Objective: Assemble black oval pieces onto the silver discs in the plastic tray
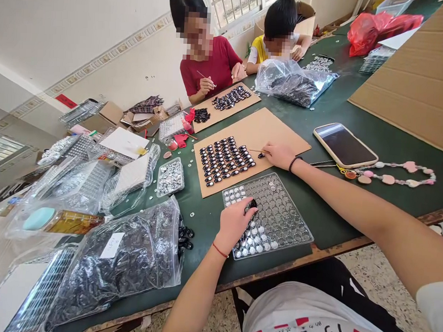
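Note:
My left hand is closed, with a small black piece pinched between thumb and fingers. It hovers over a clear plastic tray of round cells, some of which hold white round pieces. My right hand rests on the cardboard sheet, its fingers closed on a thin stick that points left. Just under those fingers lies another black piece. Rows of black pieces with white ovals on top cover the lower left of the cardboard.
A phone with a bead strap lies right of my right arm. Left are a small tub of round pieces, a bag of black pieces and a lidded jar. Two people sit across the table, one at another cardboard sheet.

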Motion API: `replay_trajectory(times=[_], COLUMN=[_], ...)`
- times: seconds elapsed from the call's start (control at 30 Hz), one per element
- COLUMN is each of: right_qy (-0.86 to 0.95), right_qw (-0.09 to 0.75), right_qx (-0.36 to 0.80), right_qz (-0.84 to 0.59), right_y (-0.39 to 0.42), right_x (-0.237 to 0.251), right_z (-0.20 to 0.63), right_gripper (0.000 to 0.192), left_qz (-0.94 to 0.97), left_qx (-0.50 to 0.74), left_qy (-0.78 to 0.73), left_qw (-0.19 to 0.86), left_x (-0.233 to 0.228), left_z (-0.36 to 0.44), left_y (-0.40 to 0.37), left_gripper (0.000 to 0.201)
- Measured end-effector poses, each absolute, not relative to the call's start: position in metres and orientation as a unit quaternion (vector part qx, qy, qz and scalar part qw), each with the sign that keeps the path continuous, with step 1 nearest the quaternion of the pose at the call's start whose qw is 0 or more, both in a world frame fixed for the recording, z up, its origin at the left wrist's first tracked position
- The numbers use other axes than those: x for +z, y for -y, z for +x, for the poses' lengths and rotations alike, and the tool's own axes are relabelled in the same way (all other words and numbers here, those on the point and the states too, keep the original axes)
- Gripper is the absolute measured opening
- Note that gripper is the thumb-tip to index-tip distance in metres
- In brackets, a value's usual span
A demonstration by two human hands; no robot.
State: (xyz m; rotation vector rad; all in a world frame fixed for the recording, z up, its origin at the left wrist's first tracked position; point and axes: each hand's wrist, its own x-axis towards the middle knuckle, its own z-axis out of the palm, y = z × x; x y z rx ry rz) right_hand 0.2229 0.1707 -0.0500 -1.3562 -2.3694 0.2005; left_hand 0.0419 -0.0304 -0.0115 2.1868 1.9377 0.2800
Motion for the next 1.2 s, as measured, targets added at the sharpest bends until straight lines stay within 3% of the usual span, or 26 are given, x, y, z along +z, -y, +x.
replay_trajectory(times=[0.7, 0.83, 1.0, 1.1, 1.2], right_qy=[0.875, 0.862, 0.814, 0.792, 0.83], right_qw=[0.19, 0.205, 0.324, 0.368, 0.31], right_qx=[0.086, 0.085, 0.195, 0.293, 0.352], right_qz=[-0.436, -0.456, -0.44, -0.388, -0.302], right_y=[-0.159, -0.155, -0.13, -0.102, -0.071], right_x=[-0.043, -0.036, -0.016, -0.004, 0.004], right_z=[0.221, 0.221, 0.212, 0.202, 0.195], right_gripper=[0.022, 0.026, 0.038, 0.05, 0.049], left_qz=[0.713, 0.592, 0.347, 0.285, 0.274], left_qx=[0.185, 0.339, 0.496, 0.542, 0.554], left_qy=[-0.653, -0.653, -0.551, -0.491, -0.473], left_qw=[0.175, 0.329, 0.575, 0.619, 0.628], left_x=[-0.014, -0.013, -0.008, -0.005, -0.002], left_z=[0.045, 0.037, 0.015, 0.008, 0.008], left_y=[0.03, 0.022, 0.01, 0.008, 0.007], left_gripper=[0.011, 0.014, 0.023, 0.021, 0.029])
